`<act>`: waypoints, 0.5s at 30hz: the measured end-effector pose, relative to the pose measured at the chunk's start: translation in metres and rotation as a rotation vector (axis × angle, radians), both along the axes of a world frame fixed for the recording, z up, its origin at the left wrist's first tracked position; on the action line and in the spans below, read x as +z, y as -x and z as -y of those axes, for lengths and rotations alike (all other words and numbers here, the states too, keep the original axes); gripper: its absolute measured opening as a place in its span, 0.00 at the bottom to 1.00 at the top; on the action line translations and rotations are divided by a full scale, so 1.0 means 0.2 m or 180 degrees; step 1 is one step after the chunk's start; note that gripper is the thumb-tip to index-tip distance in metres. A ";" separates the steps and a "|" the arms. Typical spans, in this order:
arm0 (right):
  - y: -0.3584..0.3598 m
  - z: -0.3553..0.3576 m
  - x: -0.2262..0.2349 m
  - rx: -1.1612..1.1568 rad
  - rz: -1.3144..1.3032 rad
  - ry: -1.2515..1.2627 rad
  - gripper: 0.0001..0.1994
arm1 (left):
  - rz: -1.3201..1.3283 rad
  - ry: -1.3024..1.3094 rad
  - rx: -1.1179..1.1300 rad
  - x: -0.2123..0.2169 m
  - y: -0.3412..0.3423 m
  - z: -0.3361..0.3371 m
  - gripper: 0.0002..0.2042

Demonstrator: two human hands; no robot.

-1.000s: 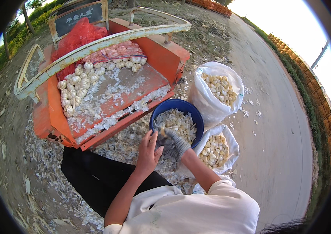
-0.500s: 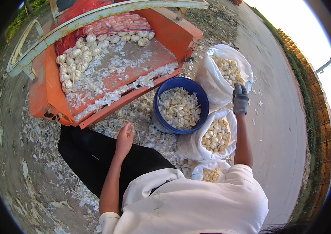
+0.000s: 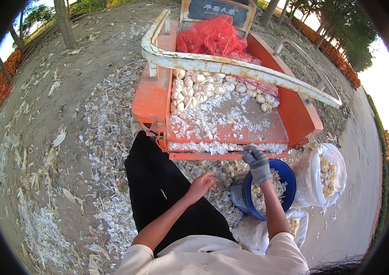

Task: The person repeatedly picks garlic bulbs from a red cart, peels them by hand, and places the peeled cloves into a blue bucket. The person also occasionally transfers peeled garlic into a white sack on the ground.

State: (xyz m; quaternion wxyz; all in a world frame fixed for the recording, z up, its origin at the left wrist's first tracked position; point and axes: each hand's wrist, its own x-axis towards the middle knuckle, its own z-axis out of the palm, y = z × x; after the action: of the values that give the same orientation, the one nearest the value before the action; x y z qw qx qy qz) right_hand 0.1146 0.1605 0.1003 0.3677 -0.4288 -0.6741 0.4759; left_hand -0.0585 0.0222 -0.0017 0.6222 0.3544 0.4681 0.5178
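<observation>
While our gloved right hand (image 3: pixel 256 161) curls loosely over the blue bucket (image 3: pixel 286 172) and our bare left hand (image 3: pixel 202 183) rests empty, garlic could spill.

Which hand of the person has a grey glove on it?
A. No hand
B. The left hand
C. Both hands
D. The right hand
D: the right hand wears a grey glove above the round blue plastic bucket of garlic, while the left hand is bare over the husk-strewn ground.
</observation>
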 end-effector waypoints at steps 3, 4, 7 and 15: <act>0.72 -0.27 0.10 0.0918 0.0606 -0.0944 0.10 | 0.0728 0.0042 0.0464 -0.12 0.07 -0.01 0.15; 0.91 -0.40 0.04 0.1094 0.0815 -0.1206 0.11 | 0.1075 0.0034 0.0553 -0.15 0.07 0.00 0.14; 1.35 -0.51 -0.08 0.1130 0.2002 -0.1983 0.17 | 0.1413 -0.0026 0.0726 -0.15 0.08 0.01 0.12; 1.37 -0.54 -0.26 0.0901 0.1278 -0.1512 0.14 | 0.1828 -0.0167 0.0632 -0.13 0.10 0.01 0.13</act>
State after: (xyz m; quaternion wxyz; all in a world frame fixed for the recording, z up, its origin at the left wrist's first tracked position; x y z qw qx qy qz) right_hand -0.1595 0.2694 0.0492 0.2475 -0.3184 -0.8780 0.2579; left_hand -0.0788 0.0209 -0.0268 0.6660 0.1619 0.2918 0.6671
